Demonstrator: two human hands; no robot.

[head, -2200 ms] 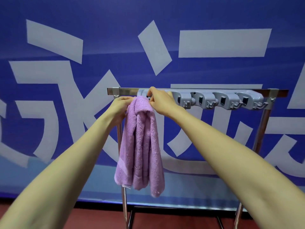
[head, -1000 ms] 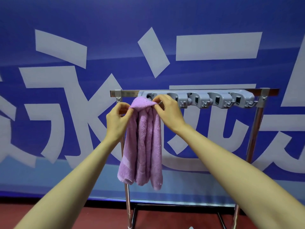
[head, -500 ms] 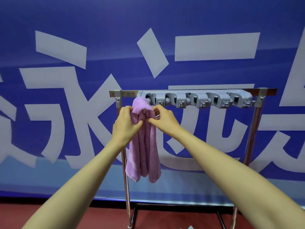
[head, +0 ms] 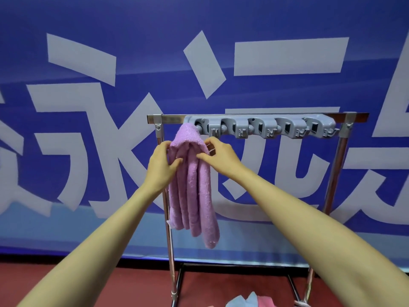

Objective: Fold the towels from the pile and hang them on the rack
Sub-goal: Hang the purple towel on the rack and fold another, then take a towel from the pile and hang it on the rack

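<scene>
Two bare forearms reach in from the bottom corners and meet in the middle. Down at the bottom edge, over the red floor (head: 110, 284), a scrap of light blue and pink cloth (head: 247, 301) pokes into view, cut off by the frame, so what it is cannot be told for sure.

Up the arms we go. The left hand (head: 162, 166) is curled onto the left side of the purple towel (head: 194, 196), thumb in front and fingers wrapped behind the cloth, a pinch grip just below the towel's top. The right hand (head: 221, 158) mirrors it on the other side, thumb and forefinger nipping the right edge, the other fingers bent loosely behind. Both hands have hold of the same towel, level with each other!

The towel hangs bunched in long vertical folds, its top hooded over the left end of the grey hook strip (head: 265, 127). What exactly catches it there is hidden by the cloth. Its lower end dangles free, beside the left upright of the metal rack (head: 332, 173).

The strip runs along the rack's top bar, its other four grey holders bare. Behind everything stands a blue banner (head: 88, 29) with large pale characters, close behind the frame.
</scene>
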